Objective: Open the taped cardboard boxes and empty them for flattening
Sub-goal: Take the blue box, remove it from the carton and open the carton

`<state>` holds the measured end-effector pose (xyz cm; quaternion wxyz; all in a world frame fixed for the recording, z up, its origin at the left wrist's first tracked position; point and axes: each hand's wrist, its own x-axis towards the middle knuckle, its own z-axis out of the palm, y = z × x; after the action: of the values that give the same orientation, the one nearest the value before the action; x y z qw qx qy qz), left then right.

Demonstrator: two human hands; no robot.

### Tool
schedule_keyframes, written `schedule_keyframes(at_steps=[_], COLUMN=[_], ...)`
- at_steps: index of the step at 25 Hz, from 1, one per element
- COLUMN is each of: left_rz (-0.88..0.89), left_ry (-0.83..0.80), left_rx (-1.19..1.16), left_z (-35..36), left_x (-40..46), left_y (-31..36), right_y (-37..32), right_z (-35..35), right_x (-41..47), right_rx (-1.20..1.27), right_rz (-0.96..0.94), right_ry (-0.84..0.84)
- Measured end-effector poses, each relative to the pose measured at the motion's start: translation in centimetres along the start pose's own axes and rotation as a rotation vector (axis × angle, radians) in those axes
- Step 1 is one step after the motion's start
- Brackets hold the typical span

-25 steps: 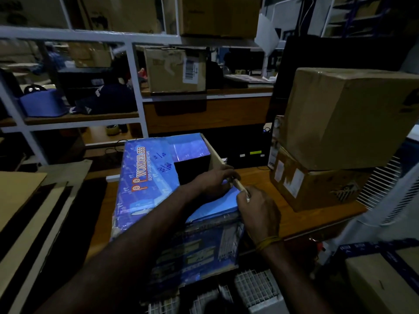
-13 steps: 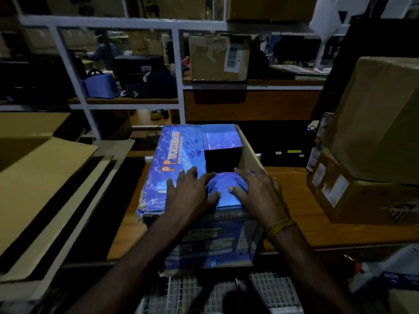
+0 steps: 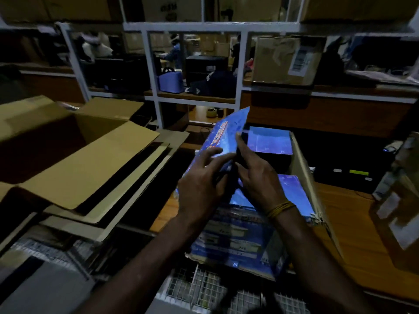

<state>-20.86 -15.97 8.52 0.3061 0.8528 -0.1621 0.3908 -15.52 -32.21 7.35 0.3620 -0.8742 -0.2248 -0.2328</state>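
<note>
blue box [image 3: 231,243] open, left flap [image 3: 224,134] raised.

Both hands, left hand [image 3: 201,189] & right hand [image 3: 256,175], touch the raised left flap [image 3: 224,134] of blue box [image 3: 235,241], w/ open brown carton [image 3: 68,155] left of the box.

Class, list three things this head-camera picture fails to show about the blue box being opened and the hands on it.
1. What the blue box holds: head view, the opening is dark and the left hand and right hand cover it.
2. Lettering on the raised flap: blurred, tilted away.
3. Left fingertips: hidden behind the flap edge, so the grip is unclear.
</note>
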Motion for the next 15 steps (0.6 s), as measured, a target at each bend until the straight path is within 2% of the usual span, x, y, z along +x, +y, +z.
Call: schedule_keyframes(at_steps=[3, 6, 11, 13, 15], left_rz=[0.049, 0.005, -0.311, -0.361, -0.366], left_ry=[0.198, 0.257, 0.108, 0.092, 0.047], left_rx=[0.047, 0.247, 0.679, 0.698, 0.606], left_z=[-1.5, -2.1, -2.4, -2.2, -1.6], left_x=[1.2, 1.2, -0.6, -1.1, -1.6], left_y=[-1.5, -4.2, -7.2, -8.5, -9.6], right_y=[-2.3, -3.5, -3.7, -3.7, -3.8], right_z=[2.5, 5.4, 6.8, 7.0, 7.1], right_x=[1.9, 2.5, 3.1, 3.0, 3.1], right_rx=[-0.043, -0.072, -0.09, -0.107, -0.097], right_rz=[-0.075, -0.137, -0.165, -0.123, -0.083], right_ry=[-0.12, -0.29, -0.447, -0.494, -0.525])
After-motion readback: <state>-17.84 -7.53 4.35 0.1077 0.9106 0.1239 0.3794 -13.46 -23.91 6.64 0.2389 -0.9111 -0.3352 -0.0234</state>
